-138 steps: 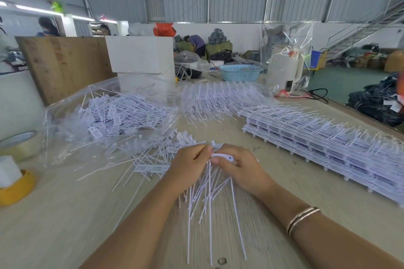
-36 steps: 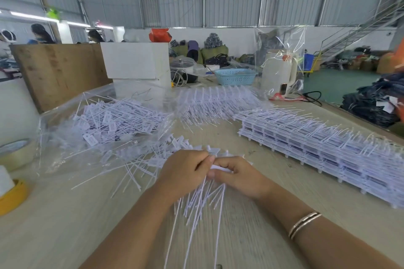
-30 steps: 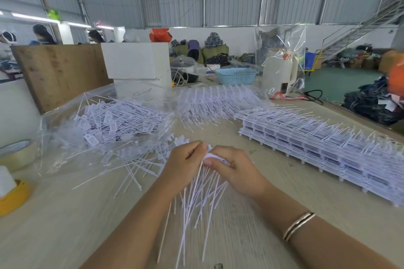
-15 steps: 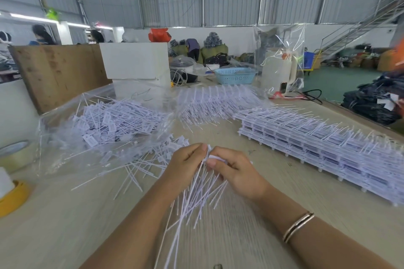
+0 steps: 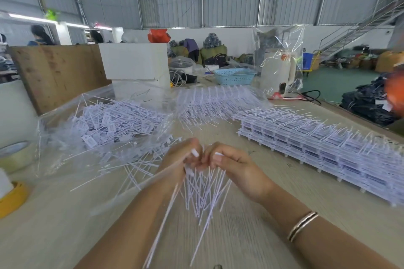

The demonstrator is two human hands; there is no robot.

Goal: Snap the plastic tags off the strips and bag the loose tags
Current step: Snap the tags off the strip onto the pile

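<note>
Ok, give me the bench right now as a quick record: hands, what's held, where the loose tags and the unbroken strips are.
left hand: grips the bundle of tags
right hand: grips the same bundle, thumbs nearly meeting
bundle of tags: white stems fan down toward the table
clear bag: lying open to the left, loose tags inside
loose tags on table: scattered between bag and hands
stacked strips: to the right, unbroken
tape rolls: far left edge

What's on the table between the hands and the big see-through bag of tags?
In the head view, a scatter of loose white tags lies on the table between the left hand and the clear bag.
</note>
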